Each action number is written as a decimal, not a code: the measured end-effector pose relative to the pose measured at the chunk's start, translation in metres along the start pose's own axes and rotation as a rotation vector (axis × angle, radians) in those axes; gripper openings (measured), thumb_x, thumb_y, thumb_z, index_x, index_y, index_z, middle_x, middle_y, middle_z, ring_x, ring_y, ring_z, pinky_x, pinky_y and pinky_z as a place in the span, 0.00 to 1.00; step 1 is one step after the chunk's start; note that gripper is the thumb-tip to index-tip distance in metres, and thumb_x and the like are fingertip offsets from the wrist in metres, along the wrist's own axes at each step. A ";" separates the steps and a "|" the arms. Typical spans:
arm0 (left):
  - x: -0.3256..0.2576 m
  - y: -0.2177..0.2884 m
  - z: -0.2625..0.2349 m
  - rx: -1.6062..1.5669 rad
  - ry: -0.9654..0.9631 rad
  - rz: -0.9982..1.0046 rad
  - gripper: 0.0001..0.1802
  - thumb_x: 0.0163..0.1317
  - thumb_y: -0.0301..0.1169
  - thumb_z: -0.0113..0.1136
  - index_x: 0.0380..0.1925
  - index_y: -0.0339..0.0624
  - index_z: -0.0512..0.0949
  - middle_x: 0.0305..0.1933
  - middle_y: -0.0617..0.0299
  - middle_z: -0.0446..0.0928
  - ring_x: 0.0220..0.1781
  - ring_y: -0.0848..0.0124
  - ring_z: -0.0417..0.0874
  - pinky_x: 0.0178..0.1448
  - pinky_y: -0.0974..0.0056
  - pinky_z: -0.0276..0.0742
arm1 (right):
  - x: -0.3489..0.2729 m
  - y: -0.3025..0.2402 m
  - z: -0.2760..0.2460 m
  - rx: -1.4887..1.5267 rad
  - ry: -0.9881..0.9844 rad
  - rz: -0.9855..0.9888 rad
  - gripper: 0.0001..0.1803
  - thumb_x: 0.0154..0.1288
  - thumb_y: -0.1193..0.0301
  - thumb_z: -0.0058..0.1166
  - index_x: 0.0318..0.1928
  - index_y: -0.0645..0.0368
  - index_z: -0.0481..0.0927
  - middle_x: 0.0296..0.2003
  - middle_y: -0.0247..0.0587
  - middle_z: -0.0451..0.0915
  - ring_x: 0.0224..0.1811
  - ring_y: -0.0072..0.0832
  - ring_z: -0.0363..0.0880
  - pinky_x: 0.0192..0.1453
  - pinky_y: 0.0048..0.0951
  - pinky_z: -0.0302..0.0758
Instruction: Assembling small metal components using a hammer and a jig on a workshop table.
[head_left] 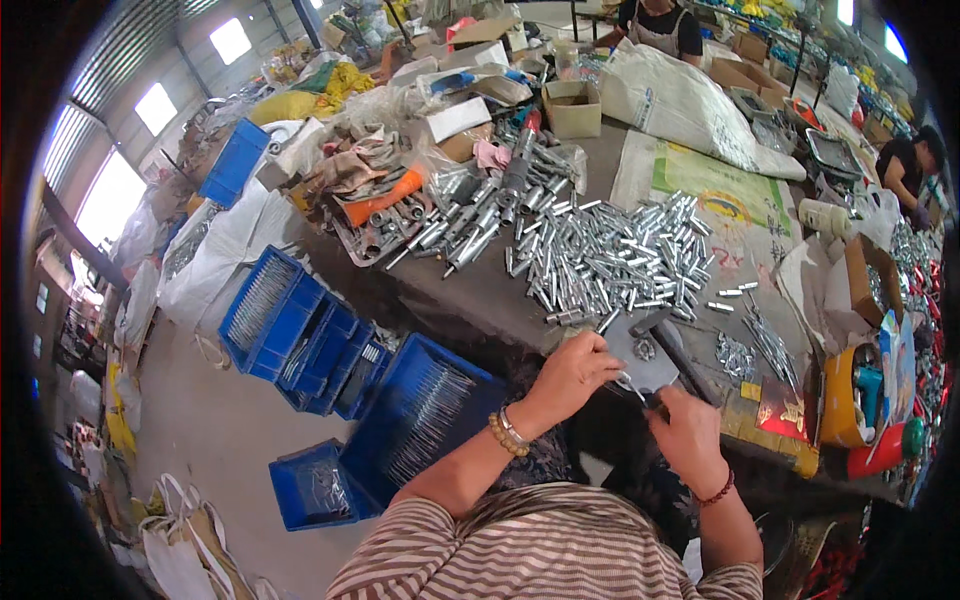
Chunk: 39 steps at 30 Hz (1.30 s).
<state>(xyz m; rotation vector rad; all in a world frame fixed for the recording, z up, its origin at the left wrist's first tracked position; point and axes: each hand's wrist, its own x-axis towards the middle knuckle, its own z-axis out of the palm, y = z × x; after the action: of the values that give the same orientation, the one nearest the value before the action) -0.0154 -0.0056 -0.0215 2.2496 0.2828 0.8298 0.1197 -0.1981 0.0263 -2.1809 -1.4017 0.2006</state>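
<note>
Both hands [630, 395] hide a small metal part [628, 380].

— Where are the hands?
— The left hand [575, 372] and the right hand [686, 428] are close together at the near edge of the table [480, 290]. A small flat plate [645, 352] lies just behind them.
— What is behind that?
— A big pile of metal tubes [615, 255] lies on the table. Cardboard boxes [572, 107] stand farther back, and a big sack [690, 105] lies to their right.
— And on the floor?
— Crates [300, 335] stand to the left of the table, below the left arm.
</note>
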 end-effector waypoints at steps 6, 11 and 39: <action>-0.015 0.014 0.018 -0.018 0.202 -0.266 0.16 0.68 0.26 0.66 0.55 0.44 0.85 0.39 0.53 0.80 0.42 0.55 0.83 0.50 0.54 0.79 | 0.005 0.008 0.018 0.328 -0.144 0.156 0.16 0.62 0.66 0.68 0.43 0.65 0.82 0.32 0.57 0.83 0.37 0.58 0.82 0.40 0.49 0.77; -0.021 0.023 0.022 -0.534 0.178 -0.604 0.27 0.78 0.30 0.57 0.74 0.43 0.67 0.41 0.60 0.86 0.34 0.79 0.82 0.38 0.71 0.78 | 0.007 0.007 0.036 0.644 -0.193 0.210 0.14 0.64 0.70 0.66 0.42 0.67 0.77 0.25 0.51 0.75 0.26 0.38 0.69 0.33 0.38 0.70; -0.303 -0.167 -0.075 -0.184 0.907 -1.320 0.28 0.66 0.24 0.68 0.64 0.39 0.68 0.41 0.54 0.83 0.39 0.70 0.82 0.46 0.62 0.79 | 0.017 0.006 0.029 0.663 -0.058 0.357 0.22 0.77 0.72 0.57 0.68 0.62 0.76 0.39 0.33 0.84 0.26 0.10 0.71 0.29 0.14 0.67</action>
<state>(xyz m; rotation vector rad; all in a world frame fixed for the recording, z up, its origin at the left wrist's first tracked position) -0.2899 0.0290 -0.2418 0.9309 1.7403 0.9211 0.1200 -0.1747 0.0012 -1.8356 -0.7940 0.7476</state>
